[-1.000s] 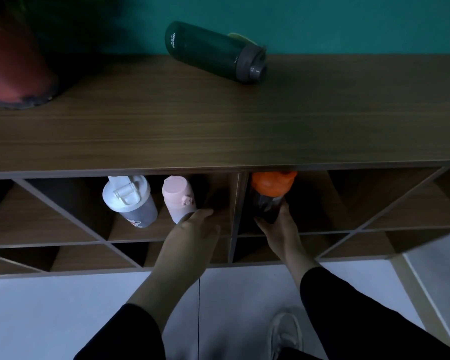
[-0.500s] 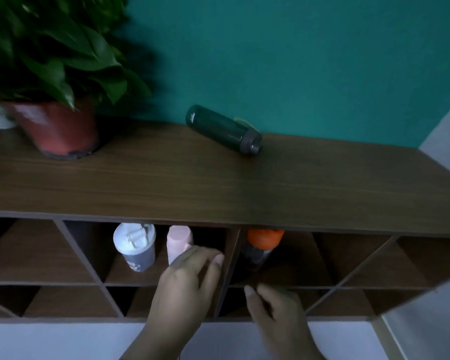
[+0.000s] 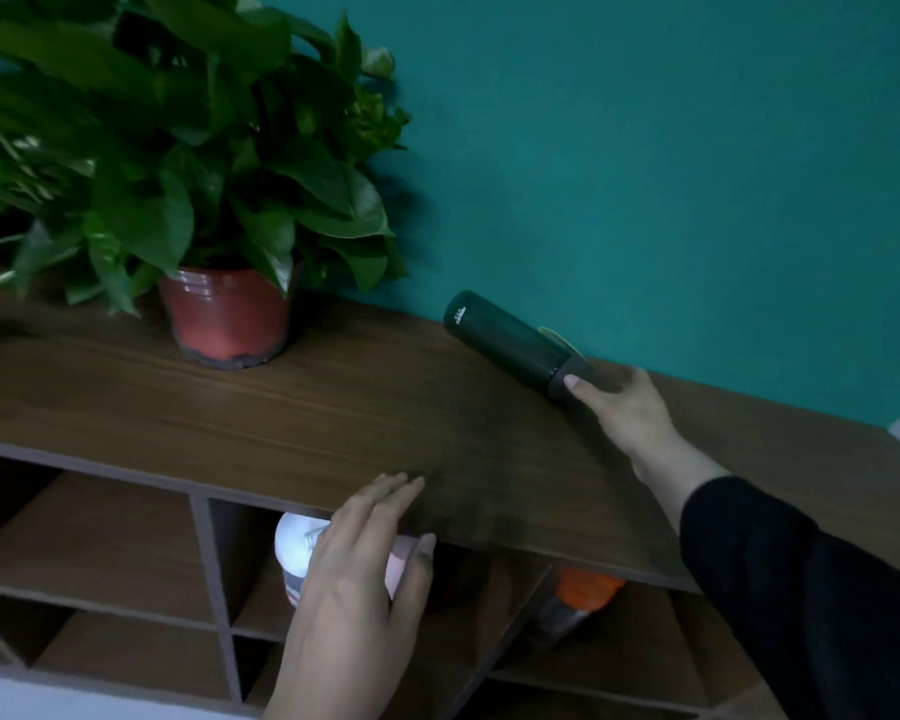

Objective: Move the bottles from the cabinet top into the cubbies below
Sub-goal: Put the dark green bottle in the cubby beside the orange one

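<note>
A dark green bottle (image 3: 505, 341) lies on its side on the wooden cabinet top (image 3: 333, 423), against the teal wall. My right hand (image 3: 625, 407) reaches its grey cap end, with the thumb touching the cap and the fingers spread beside it, not closed round it. My left hand (image 3: 357, 579) hovers open in front of the cabinet's front edge. Behind it in a cubby stand a white-lidded bottle (image 3: 293, 550) and a pink bottle (image 3: 401, 563), both partly hidden. An orange-capped bottle (image 3: 580, 597) sits in the cubby to the right.
A leafy plant in a red pot (image 3: 224, 317) stands on the cabinet top at the left. Several other cubbies (image 3: 89, 543) with slanted dividers open below. A pale floor shows at the bottom left.
My right hand has left the orange-capped bottle in its cubby and risen to the green bottle's cap. My left hand drew back from the pink bottle. The view tilted upward.
</note>
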